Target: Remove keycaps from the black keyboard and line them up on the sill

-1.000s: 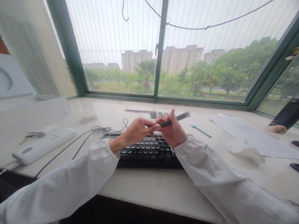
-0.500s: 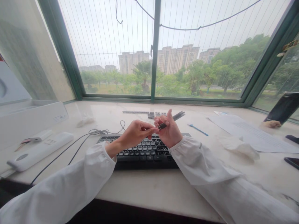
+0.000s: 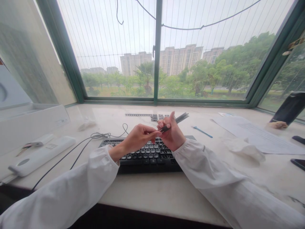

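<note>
Above a black keyboard (image 3: 147, 168), both hands meet on a slim dark tool that looks like a small brush (image 3: 182, 117), its grey bristle-like end pointing up and right. My right hand (image 3: 175, 135) is closed round its dark handle, palm turned up and thumb raised. My left hand (image 3: 139, 136) pinches the opposite end, where thin metal wire shows; anything else between those fingertips is too small to make out. On the keyboard's right part many keycaps are off, leaving dark sockets. Loose keycaps (image 3: 154, 117) sit in rows on the countertop beyond my hands.
A blue stick-like tool (image 3: 202, 131) and papers (image 3: 257, 133) lie to the right, with crumpled tissue (image 3: 247, 151) and a phone (image 3: 299, 164). On the left are a white power strip (image 3: 43, 156), keys (image 3: 27, 146), a coiled cable (image 3: 100, 135) and a white box (image 3: 47, 117). A window stands behind.
Both hands stay almost in place on the brush, its handle shifting very slightly in my right fingers. The camera view has moved a little.
</note>
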Tool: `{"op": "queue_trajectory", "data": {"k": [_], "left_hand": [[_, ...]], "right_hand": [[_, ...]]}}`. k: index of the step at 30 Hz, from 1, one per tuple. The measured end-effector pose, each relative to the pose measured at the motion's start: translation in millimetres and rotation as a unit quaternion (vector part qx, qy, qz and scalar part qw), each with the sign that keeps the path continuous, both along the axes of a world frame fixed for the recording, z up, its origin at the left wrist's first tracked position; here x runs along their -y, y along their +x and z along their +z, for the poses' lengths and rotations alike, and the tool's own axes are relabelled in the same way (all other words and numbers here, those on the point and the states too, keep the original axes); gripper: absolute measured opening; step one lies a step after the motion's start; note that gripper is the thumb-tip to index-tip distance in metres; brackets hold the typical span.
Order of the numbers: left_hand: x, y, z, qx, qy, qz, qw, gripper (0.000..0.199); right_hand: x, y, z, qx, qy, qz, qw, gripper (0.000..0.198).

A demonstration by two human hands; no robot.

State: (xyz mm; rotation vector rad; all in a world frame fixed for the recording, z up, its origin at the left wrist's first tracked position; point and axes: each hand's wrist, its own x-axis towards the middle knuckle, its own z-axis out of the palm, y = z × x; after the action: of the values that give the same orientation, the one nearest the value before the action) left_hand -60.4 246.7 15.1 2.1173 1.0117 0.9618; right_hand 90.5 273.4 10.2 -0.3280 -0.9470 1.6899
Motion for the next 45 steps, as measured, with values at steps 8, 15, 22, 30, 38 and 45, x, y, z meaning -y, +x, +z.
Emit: {"op": "queue_trajectory", "data": {"k": [8, 15, 22, 30, 38, 45], "left_hand": [[-1.1, 0.0, -0.3, -0.004, -0.006, 0.004, 1.000, 0.050], [-6.3, -7.0, 1.2, -0.069, 0.003, -0.015, 0.998, 0.052], [-13.2, -23.4, 2.3, -0.175, 0.133, 0.027, 0.975, 0.027], [-17.6, -24.4, -8.7, -0.237, 0.149, 0.004, 0.960, 0.018], [-23.4, -25.2, -16.3, -0.207, 0.126, 0.006, 0.970, 0.015], [-27.1, -25.8, -16.8, -0.165, 0.093, -0.004, 0.982, 0.018]], "right_hand": [[-2.8, 1.0, 1.0, 0.067, 0.036, -0.067, 0.995, 0.061], [-4.8, 3.9, 1.7, 0.087, 0.035, -0.079, 0.993, 0.059], [-12.9, 5.0, 0.7, 0.076, 0.021, -0.123, 0.989, 0.059], [-18.3, -10.7, -21.5, 0.197, 0.057, -0.173, 0.963, 0.057], [-12.4, -21.2, -22.6, 0.187, 0.035, -0.179, 0.965, 0.055], [-7.6, -25.0, -22.6, 0.177, 0.003, -0.190, 0.966, 0.053]]}}
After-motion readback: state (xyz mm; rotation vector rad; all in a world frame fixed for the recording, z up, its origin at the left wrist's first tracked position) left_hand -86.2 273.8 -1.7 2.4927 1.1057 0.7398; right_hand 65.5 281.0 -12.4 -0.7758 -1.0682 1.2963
